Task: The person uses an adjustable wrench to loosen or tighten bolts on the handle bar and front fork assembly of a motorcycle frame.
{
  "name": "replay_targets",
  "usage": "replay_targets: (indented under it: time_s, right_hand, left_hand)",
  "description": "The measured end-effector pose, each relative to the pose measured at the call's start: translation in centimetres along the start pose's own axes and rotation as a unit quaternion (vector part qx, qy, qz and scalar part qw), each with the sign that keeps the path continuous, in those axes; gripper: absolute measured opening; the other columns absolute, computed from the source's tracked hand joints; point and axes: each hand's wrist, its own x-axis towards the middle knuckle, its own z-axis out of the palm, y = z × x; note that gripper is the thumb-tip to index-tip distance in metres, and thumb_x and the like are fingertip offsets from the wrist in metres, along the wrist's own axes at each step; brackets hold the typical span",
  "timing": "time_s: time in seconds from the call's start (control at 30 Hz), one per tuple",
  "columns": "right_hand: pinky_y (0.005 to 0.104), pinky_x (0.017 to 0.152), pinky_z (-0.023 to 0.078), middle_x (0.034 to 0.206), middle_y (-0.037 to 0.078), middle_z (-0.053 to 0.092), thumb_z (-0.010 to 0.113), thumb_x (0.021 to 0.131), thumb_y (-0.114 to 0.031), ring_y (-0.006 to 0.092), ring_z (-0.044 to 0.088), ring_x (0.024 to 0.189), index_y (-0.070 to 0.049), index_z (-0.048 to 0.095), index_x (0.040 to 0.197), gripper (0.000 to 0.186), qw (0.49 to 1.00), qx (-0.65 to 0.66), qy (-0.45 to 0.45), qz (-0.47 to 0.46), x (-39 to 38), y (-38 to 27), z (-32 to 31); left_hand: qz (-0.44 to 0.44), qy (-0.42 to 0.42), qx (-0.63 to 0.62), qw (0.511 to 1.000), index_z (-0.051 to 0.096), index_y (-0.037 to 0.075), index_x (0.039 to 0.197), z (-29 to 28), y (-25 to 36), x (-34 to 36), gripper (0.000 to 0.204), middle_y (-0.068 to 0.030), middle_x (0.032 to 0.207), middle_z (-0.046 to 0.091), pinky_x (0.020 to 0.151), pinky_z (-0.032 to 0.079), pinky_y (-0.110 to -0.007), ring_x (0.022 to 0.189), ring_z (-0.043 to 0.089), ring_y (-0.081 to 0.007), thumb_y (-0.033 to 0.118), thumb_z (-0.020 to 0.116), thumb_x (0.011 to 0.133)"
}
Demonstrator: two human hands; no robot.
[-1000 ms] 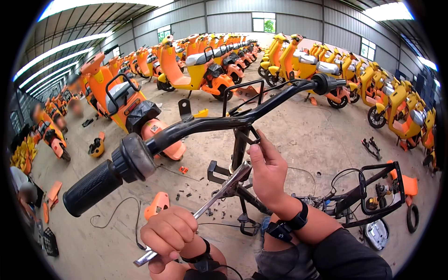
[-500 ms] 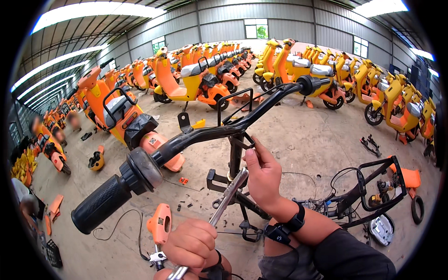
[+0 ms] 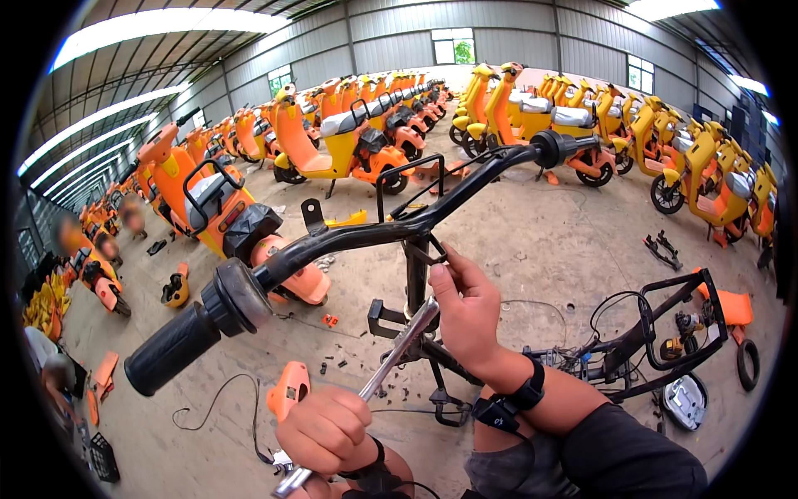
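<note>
Head view: left hand (image 3: 324, 428) closed in a fist around a long silver metal wrench (image 3: 388, 366), knuckles up. Tool slants from the lower edge, below the fist, up and right; its upper end lies just beside the heel of the right hand (image 3: 468, 316) as seen from here, contact between them unclear. Right hand raised, fingers curled and thumb up, at the lower corner of a small black metal bracket (image 3: 437, 252) beneath the handlebar; cannot tell whether thumb and fingers pinch it or only rest there. Black strap (image 3: 529, 385) around the right wrist. Curved black tubular handlebar (image 3: 332, 239) spans the middle of the view above both hands, tilted, its right end higher; ribbed black rubber grip (image 3: 173, 349) on the near left end. Upright black metal stem (image 3: 416, 287) drops below the bar, just left of the right hand. Lower right, a black tubular scooter frame (image 3: 625, 353) with exposed wiring. Bare grey concrete floor (image 3: 540, 258) beneath. Orange plastic panel (image 3: 291, 387) lies on it, just behind the left fist in view. Far right, a black tyre (image 3: 748, 364) near an orange plastic piece (image 3: 729, 306). Beyond, rows of orange-and-yellow scooters (image 3: 306, 143), parked upright toward a grey corrugated wall (image 3: 522, 51).
</note>
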Motion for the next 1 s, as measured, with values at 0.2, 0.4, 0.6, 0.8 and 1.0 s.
replay_targets:
  time_s: [0.2, 0.4, 0.6, 0.8, 1.0]
  right_hand:
    - [0.0212, 0.064, 0.043, 0.082, 0.002, 0.059, 0.054, 0.094, -0.017, 0.0062, 0.05, 0.072, 0.003, 0.056, 0.12, 0.033, 1.0, -0.013, 0.019, -0.003, 0.1, 0.5, -0.3]
    - [0.0241, 0.066, 0.043, 0.08, 0.004, 0.059, 0.053, 0.093, -0.014, 0.0098, 0.052, 0.072, 0.0, 0.061, 0.102, 0.019, 0.976, -0.133, 0.009, -0.172, 3.6, -3.0, -2.4]
    - [0.0314, 0.069, 0.046, 0.079, 0.013, 0.06, 0.051, 0.092, -0.018, 0.0229, 0.058, 0.073, 0.001, 0.062, 0.094, 0.022, 0.847, -0.32, -0.021, -0.424, 15.1, -8.8, -4.0]
    - [0.0475, 0.062, 0.043, 0.064, 0.017, 0.059, 0.04, 0.094, -0.044, 0.0379, 0.059, 0.067, -0.007, 0.058, 0.074, 0.046, 0.732, -0.594, -0.133, -0.305, 17.5, -8.4, -5.1]
    - [0.0458, 0.065, 0.045, 0.067, 0.018, 0.06, 0.045, 0.088, -0.034, 0.0372, 0.06, 0.07, -0.004, 0.062, 0.073, 0.037, 0.739, -0.621, -0.085, -0.245, 16.7, -8.7, -3.3]
  left_hand:
    - [-0.011, 0.001, -0.029, 1.0, 0.046, 0.005, 0.059, -0.6, -0.5, -0.5, 0.036, -0.0039, 0.046, 0.041, 0.038, 0.028, -0.031, 0.034, 0.034, -0.0165, 0.025, 0.063, 0.083]
    - [-0.054, -0.067, -0.024, 0.996, 0.05, 0.004, 0.065, -1.4, 0.3, 0.5, 0.037, -0.0043, 0.05, 0.045, 0.043, 0.032, -0.033, 0.04, 0.041, -0.0187, 0.03, 0.065, 0.086]
    - [-0.048, -0.024, -0.009, 0.999, 0.051, 0.004, 0.064, -0.8, 0.2, 0.2, 0.036, -0.0042, 0.05, 0.046, 0.043, 0.032, -0.033, 0.039, 0.039, -0.019, 0.03, 0.067, 0.085]
    - [-0.025, -0.021, -0.02, 0.999, 0.056, 0.003, 0.068, -1.6, -1.1, -0.3, 0.031, -0.0048, 0.056, 0.051, 0.042, 0.033, -0.034, 0.043, 0.044, -0.0211, 0.029, 0.067, 0.083]
    - [-0.061, 0.123, 0.012, 0.99, 0.057, 0.003, 0.068, -0.1, -3.0, -2.0, 0.04, -0.0048, 0.055, 0.05, 0.047, 0.03, -0.034, 0.045, 0.046, -0.0217, 0.04, 0.074, 0.073]
